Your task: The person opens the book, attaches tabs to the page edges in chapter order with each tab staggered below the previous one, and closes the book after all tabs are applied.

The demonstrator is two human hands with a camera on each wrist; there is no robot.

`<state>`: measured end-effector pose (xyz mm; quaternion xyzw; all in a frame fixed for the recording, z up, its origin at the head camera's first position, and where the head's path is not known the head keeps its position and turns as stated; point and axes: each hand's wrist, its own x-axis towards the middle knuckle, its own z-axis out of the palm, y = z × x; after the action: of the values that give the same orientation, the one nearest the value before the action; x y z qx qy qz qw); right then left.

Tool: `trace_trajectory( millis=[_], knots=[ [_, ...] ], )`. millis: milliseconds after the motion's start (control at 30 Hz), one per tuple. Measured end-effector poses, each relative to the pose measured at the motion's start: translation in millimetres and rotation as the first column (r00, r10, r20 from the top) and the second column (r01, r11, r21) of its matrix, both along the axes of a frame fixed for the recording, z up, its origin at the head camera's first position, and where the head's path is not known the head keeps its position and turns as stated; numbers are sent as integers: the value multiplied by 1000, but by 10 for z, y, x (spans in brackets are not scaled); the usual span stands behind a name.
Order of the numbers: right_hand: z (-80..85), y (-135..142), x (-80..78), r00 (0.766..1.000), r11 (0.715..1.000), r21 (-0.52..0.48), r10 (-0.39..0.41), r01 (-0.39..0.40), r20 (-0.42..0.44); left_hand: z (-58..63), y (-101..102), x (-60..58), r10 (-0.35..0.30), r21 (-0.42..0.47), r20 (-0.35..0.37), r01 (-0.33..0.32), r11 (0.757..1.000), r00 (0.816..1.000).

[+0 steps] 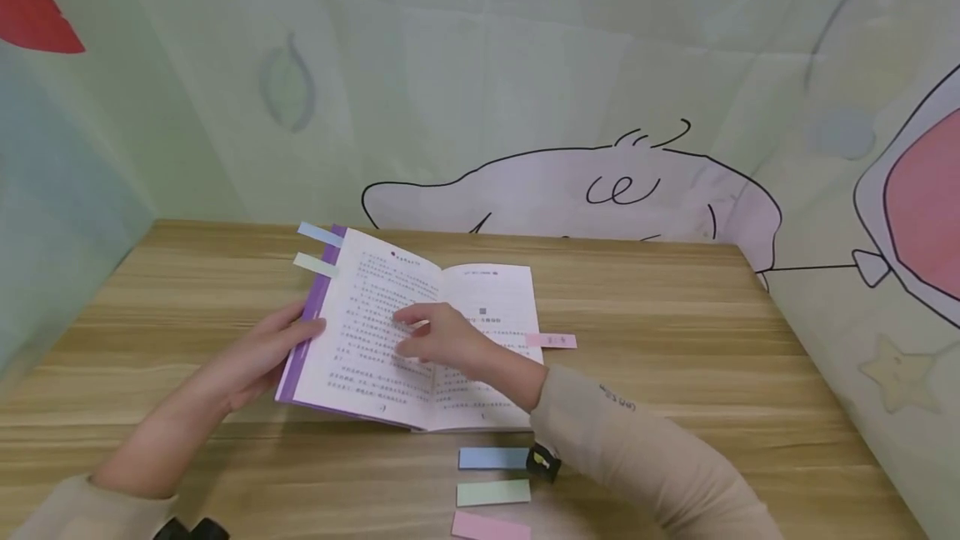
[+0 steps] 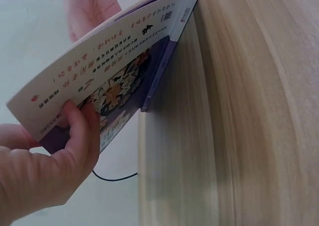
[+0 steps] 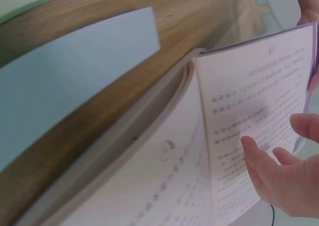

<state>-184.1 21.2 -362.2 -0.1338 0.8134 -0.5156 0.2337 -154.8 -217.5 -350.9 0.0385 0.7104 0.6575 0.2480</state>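
A book (image 1: 367, 307) with a purple-edged cover lies open on the table, its left half lifted at a tilt. My left hand (image 1: 262, 348) grips the outer edge of that half, thumb on the page side. In the left wrist view its fingers (image 2: 82, 131) lie against the printed back cover (image 2: 117, 51). Over the left page, near the fold, is my right hand (image 1: 446, 340), fingers loosely bent and holding nothing. Whether its fingertips touch the paper I cannot tell. Blue (image 1: 320, 233) and green (image 1: 315, 264) tabs stick out at left, a pink tab (image 1: 558, 341) at right.
In front of the book, blue (image 1: 491, 458), green (image 1: 492, 492) and pink (image 1: 491, 526) sticky-note strips lie in a column on the wooden table (image 1: 675, 340). Behind the table hangs a cartoon-printed cloth (image 1: 480, 65).
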Motion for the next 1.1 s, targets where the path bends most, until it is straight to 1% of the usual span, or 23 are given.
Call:
trace_trajectory(
  millis=[167, 267, 367, 467, 533, 633, 733, 900, 1033, 1100],
  knots=[
    [113, -59, 29, 999, 999, -36, 23, -22, 26, 95, 93, 30, -6, 6, 17, 6, 1000, 1000],
    [170, -89, 53, 998, 997, -80, 13, -8, 61, 130, 141, 49, -4, 19, 1, 4, 1000, 1000],
    [211, -108, 76, 995, 992, -123, -6, 18, 95, 155, 197, 67, 30, 50, -7, -30, 998, 1000],
    [235, -122, 86, 991, 984, -169, -31, 54, 134, 168, 252, 94, 77, 111, 8, -77, 991, 997],
    [258, -131, 90, 987, 977, -196, -50, 80, 154, 168, 288, 115, 93, 157, 15, -94, 983, 996],
    [297, -142, 100, 979, 963, -241, -78, 123, 189, 170, 356, 157, 92, 186, 2, -91, 978, 996],
    [343, -140, 115, 973, 946, -289, -85, 146, 214, 183, 450, 204, 81, 183, -18, -77, 980, 997],
    [426, -127, 149, 963, 909, -370, -104, 194, 250, 199, 604, 277, 77, 177, -36, -69, 982, 996],
    [483, -89, 179, 953, 885, -402, -131, 237, 274, 185, 700, 315, 66, 173, -67, -53, 984, 996],
    [497, -55, 182, 951, 876, -416, -131, 244, 282, 165, 745, 324, 60, 168, -81, -46, 985, 995]
  ],
)
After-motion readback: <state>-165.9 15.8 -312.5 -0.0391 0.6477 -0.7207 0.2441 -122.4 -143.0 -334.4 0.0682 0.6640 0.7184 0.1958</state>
